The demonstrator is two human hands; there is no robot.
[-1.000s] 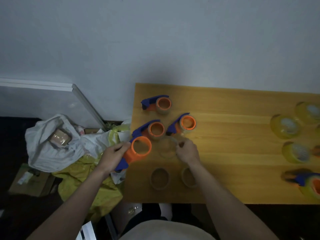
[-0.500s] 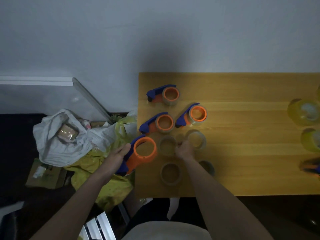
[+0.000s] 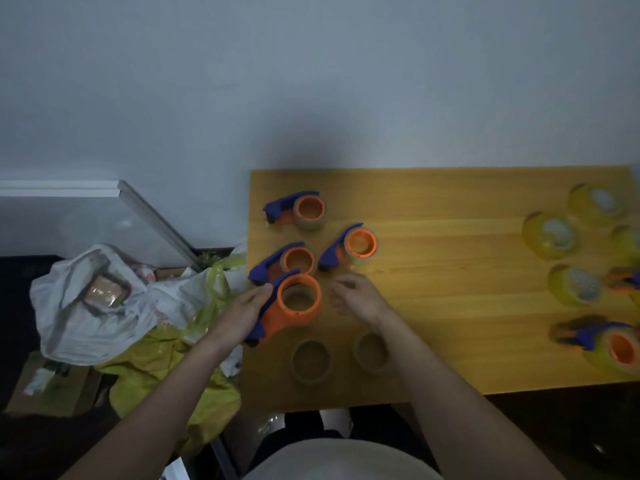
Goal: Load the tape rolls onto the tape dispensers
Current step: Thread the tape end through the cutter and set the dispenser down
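Left hand (image 3: 242, 315) grips the blue handle of an orange tape dispenser (image 3: 289, 308) at the counter's (image 3: 450, 341) left edge, handle overhanging. Right hand (image 3: 358, 299), fingers loosely spread, holds nothing just right of it. Two brown tape rolls (image 3: 310, 361) lie near the front edge. Open wood spans the counter's middle; yellow rolls (image 3: 550, 235) crowd the right edge.

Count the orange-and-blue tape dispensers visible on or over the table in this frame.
6: three at the table's far-left, one held by the left hand at, two at the right edge, partly cut off.
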